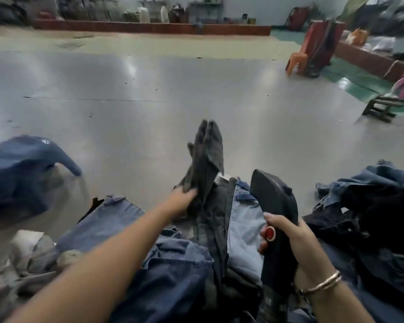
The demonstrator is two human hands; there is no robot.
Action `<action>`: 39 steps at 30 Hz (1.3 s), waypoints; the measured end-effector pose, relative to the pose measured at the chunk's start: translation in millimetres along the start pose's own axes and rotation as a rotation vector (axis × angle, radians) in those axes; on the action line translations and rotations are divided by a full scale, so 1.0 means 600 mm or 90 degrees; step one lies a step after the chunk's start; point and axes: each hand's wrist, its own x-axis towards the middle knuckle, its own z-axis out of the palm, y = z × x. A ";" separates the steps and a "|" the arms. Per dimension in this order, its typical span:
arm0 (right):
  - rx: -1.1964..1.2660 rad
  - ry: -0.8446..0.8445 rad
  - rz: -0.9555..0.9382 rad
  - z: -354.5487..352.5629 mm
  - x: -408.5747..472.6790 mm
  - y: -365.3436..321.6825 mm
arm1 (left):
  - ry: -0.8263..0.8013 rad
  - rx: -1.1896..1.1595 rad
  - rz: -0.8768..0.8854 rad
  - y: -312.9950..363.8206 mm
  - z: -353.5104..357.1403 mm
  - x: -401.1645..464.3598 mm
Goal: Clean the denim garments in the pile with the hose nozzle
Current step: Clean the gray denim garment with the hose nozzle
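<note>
A pile of denim garments (173,264) lies in front of me, blue and dark pieces mixed. My left hand (181,200) grips a dark grey garment (205,157) and holds one end of it up off the pile. My right hand (287,241) holds the black hose nozzle (274,197) by its handle, thumb beside the red button (270,233); its flat head points up and away. A bracelet is on that wrist.
A blurred blue garment (21,173) lies on the floor at the left. More dark denim (371,206) is heaped at the right. Grey rags (30,257) sit at lower left. An orange chair (301,57) and a wooden stool (383,108) stand far right on the shiny floor (149,89).
</note>
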 end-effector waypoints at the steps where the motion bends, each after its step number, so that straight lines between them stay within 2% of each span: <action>1: -0.008 -0.003 0.017 -0.003 0.006 0.011 | -0.110 0.164 -0.024 -0.085 0.069 -0.027; 2: -0.012 -0.004 0.040 -0.005 0.010 0.022 | -0.219 0.320 -0.017 -0.163 0.133 -0.073; 3: -0.009 -0.004 0.069 -0.008 0.016 0.034 | -0.270 0.389 -0.010 -0.224 0.191 -0.123; 4: -0.001 -0.003 0.108 -0.008 0.021 0.043 | -0.285 0.343 -0.062 -0.260 0.228 -0.161; 6: 0.018 -0.004 0.196 -0.007 0.034 0.058 | -0.208 0.171 -0.138 -0.295 0.263 -0.205; 9: 0.028 -0.028 0.289 -0.002 0.048 0.067 | -0.155 0.198 -0.136 -0.271 0.259 -0.213; 12: 0.019 -0.012 0.286 0.003 0.053 0.071 | 0.006 0.232 -0.041 -0.235 0.223 -0.170; 14: -0.001 0.010 0.253 0.000 0.053 0.076 | 0.068 0.222 0.020 -0.215 0.205 -0.128; 17: -0.037 0.042 0.194 -0.014 0.059 0.078 | 0.054 0.231 0.041 -0.196 0.213 -0.066; 21: -0.001 0.074 0.188 -0.026 0.071 0.066 | -0.010 0.211 -0.053 -0.184 0.281 -0.021; 25: 0.014 0.093 0.193 -0.034 0.084 0.061 | -0.076 0.280 -0.146 -0.196 0.326 -0.012; 27: 0.008 0.100 0.178 -0.036 0.087 0.062 | -0.034 0.127 -0.192 -0.193 0.315 -0.002; 30: 0.011 0.101 0.153 -0.037 0.084 0.055 | 0.015 -0.296 -0.250 -0.147 0.245 0.002; 32: 0.022 0.092 0.135 -0.039 0.076 0.042 | -0.041 -0.611 -0.265 -0.090 0.180 -0.016; 33: 0.029 0.086 0.124 -0.041 0.068 0.035 | -0.093 -0.718 -0.252 -0.063 0.144 -0.028; 34: 0.038 0.078 0.113 -0.043 0.061 0.028 | -0.149 -0.785 -0.222 -0.039 0.107 -0.040; 36: 0.054 0.059 0.101 -0.045 0.046 0.014 | -0.209 -0.828 -0.116 -0.010 0.042 -0.057; 37: 0.056 0.053 0.097 -0.046 0.038 0.008 | -0.203 -0.832 -0.076 -0.003 0.016 -0.060; 39: 0.058 0.056 0.086 -0.048 0.027 0.000 | -0.098 -0.821 -0.089 -0.015 -0.015 -0.059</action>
